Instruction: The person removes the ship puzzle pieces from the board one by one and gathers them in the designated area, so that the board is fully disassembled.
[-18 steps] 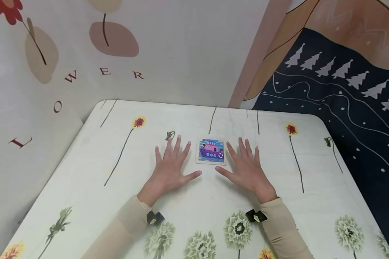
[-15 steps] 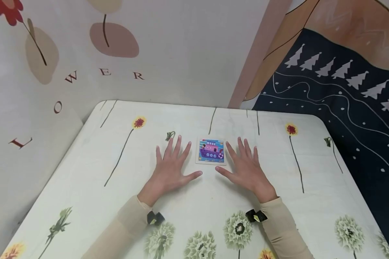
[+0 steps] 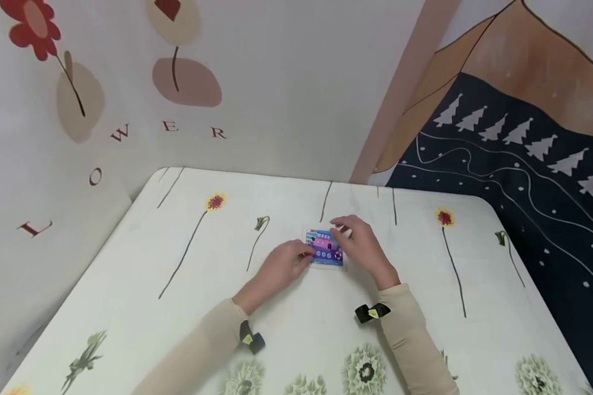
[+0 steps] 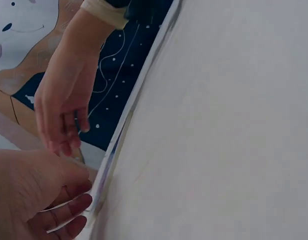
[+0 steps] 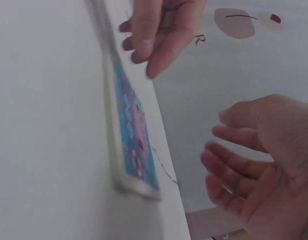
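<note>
A small square picture board [image 3: 324, 253] with a pale border and a purple ship picture lies flat on the table. At its left edge is my left hand [image 3: 284, 263], fingers bent, fingertips over the picture's side. My right hand [image 3: 367, 248] hovers by the upper right corner, fingers loosely curved, thumb partly covering the picture. In the right wrist view the board [image 5: 134, 135] sits below both hands, and a gap shows between it and the right hand [image 5: 279, 155]. Nothing shows in either hand's grasp. In the left wrist view only a sliver of the board is visible.
A white cloth with printed flowers covers the table [image 3: 405, 351]. A pale printed curtain [image 3: 286, 99] hangs behind and to the left. On the right hangs a dark curtain [image 3: 474, 151] with white trees. Each wrist wears a black strap device [image 3: 252, 337].
Both hands, earlier spread flat either side of the board, have lifted and moved inward to its edges with fingers bent. The head view has tilted up slightly, so the scene sits lower.
</note>
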### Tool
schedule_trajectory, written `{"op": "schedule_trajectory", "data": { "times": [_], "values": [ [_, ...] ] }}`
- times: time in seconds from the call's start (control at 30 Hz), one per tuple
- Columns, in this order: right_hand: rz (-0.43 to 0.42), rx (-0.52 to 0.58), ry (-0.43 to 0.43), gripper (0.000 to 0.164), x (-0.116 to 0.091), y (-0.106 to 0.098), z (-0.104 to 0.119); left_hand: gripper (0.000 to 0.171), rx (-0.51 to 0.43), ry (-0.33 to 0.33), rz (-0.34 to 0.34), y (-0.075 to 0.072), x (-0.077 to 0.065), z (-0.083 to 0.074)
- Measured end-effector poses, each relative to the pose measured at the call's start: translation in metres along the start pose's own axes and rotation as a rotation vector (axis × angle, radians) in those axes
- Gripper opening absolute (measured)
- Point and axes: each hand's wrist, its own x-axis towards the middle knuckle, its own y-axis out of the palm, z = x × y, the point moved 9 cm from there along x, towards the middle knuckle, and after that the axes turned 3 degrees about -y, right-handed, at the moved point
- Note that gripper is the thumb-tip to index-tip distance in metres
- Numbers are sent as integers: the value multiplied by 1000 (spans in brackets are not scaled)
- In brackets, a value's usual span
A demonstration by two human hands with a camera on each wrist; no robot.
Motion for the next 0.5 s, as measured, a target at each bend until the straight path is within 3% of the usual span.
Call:
{"op": "schedule_trajectory", "data": {
  "times": [0.17,0.27,0.5],
  "values": [
    [133,64,-1,22,19,27,-4,14,-115,-1,-10,15,3,10],
    [193,84,43,21,28,41,-11,12,-151,26,-27,18,4,15],
    [163,91,82,21,39,51,-25,10,-218,46,-43,15,8,19]
  ]
}}
